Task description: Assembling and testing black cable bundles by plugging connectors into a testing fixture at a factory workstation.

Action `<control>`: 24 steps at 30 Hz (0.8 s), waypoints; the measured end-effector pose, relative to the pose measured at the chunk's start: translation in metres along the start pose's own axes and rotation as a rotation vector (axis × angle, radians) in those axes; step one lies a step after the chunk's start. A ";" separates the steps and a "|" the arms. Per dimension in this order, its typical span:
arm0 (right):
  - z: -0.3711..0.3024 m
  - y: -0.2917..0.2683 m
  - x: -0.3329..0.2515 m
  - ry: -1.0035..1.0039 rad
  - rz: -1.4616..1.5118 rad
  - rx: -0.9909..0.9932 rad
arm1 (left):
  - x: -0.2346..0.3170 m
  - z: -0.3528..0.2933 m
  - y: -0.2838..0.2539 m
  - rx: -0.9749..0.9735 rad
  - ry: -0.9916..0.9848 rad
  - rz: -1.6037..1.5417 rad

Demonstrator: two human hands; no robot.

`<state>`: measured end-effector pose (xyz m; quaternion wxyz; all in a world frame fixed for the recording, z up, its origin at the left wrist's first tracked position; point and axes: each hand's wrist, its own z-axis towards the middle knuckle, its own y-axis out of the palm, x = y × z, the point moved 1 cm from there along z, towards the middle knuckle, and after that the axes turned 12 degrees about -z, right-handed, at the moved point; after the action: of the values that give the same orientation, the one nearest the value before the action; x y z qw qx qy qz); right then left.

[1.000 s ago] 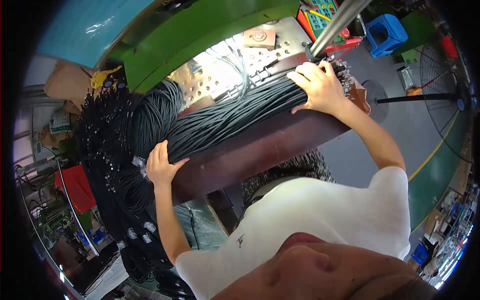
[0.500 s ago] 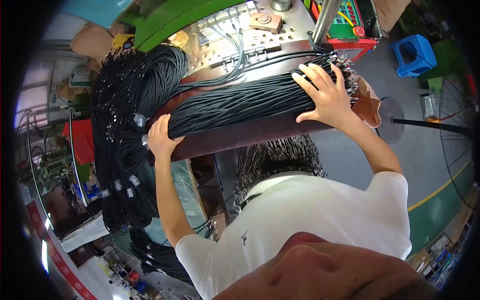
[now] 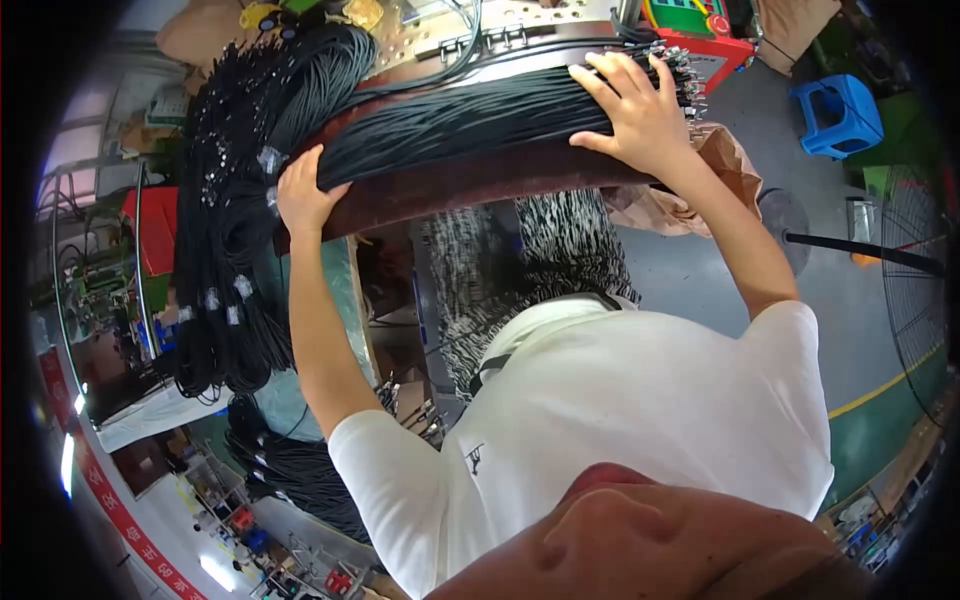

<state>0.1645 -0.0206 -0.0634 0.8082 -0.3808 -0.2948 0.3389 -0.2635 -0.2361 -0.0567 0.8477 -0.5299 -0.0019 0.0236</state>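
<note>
A long bundle of black cables [image 3: 450, 125] lies lengthwise across the dark red-brown bench edge, with bare metal-tipped ends [image 3: 690, 85] at its right. My left hand [image 3: 303, 195] cups the bundle's left end, fingers together and thumb against its near side. Close to the tipped ends, my right hand [image 3: 640, 115] rests spread on top of the bundle, its thumb reaching along the near side. Just beyond my left hand, a big heap of coiled black cables [image 3: 235, 140] with small pale tips hangs over the bench's left end.
Behind the bundle is a perforated metal plate [image 3: 405, 55] with cables across it. A red and green control box [image 3: 700, 50] stands at the back right. Brown paper [image 3: 728, 165] sits below the bundle's right end. Farther right are a blue stool [image 3: 835, 115] and a wire fan guard [image 3: 915, 280].
The view has shifted, so the bench and bundle appear higher and slightly left. Both hands keep about the same places on the bundle. More of the brown paper shows.
</note>
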 end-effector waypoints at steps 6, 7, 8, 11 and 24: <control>0.004 0.003 0.000 0.004 -0.006 -0.023 | -0.001 0.001 0.001 0.006 -0.002 0.006; 0.005 0.003 -0.001 0.003 -0.013 -0.032 | -0.002 0.001 0.000 0.016 0.008 -0.005; 0.007 0.004 -0.001 0.003 -0.021 -0.041 | -0.003 0.001 0.002 0.010 0.014 -0.013; 0.005 0.002 0.001 0.015 0.002 -0.075 | -0.001 0.004 0.003 -0.016 -0.020 -0.046; 0.011 -0.010 0.000 0.052 0.106 -0.276 | -0.006 -0.003 0.002 -0.068 -0.005 -0.151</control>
<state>0.1590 -0.0209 -0.0492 0.7363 -0.5121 -0.2971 0.3275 -0.2690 -0.2380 -0.0594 0.8287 -0.5565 -0.0448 -0.0393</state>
